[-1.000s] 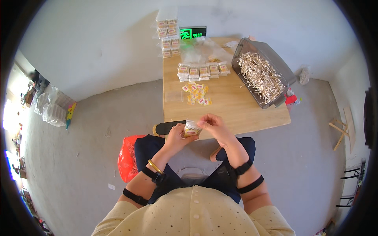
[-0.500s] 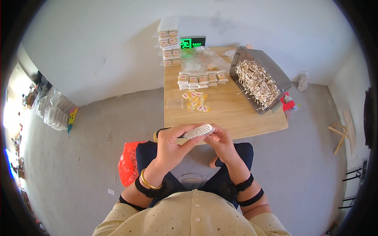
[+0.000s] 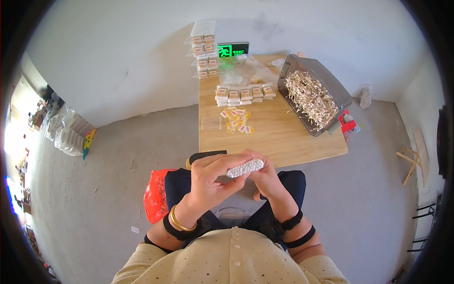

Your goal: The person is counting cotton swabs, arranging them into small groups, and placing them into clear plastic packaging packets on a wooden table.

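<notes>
A flat bundle of cotton swabs [image 3: 245, 168] is held between both hands in front of the table's near edge, its white tips facing up. My left hand [image 3: 210, 174] grips its left side, thumb below and fingers above. Around its right end close the fingers of my right hand [image 3: 266, 176]. On the wooden table [image 3: 283, 149] lie a loose pile of small yellow and white cards [image 3: 238, 119] and a row of small packed swab packs [image 3: 245, 94]. A grey bin [image 3: 341, 92] of loose cotton swabs [image 3: 309, 100] rests tilted at the table's right.
Bagged packs [image 3: 204, 49] form a tall stack at the back left, beside a lit green sign [image 3: 234, 49]. Clear plastic bags [image 3: 243, 71] lie near it. A red bag [image 3: 155, 196] sits on the floor by my left leg. A wooden stand [image 3: 410, 163] is at right.
The bundle has tipped so that its tips show more fully, and moved slightly right and down. My right hand's fingers have come up around its far end.
</notes>
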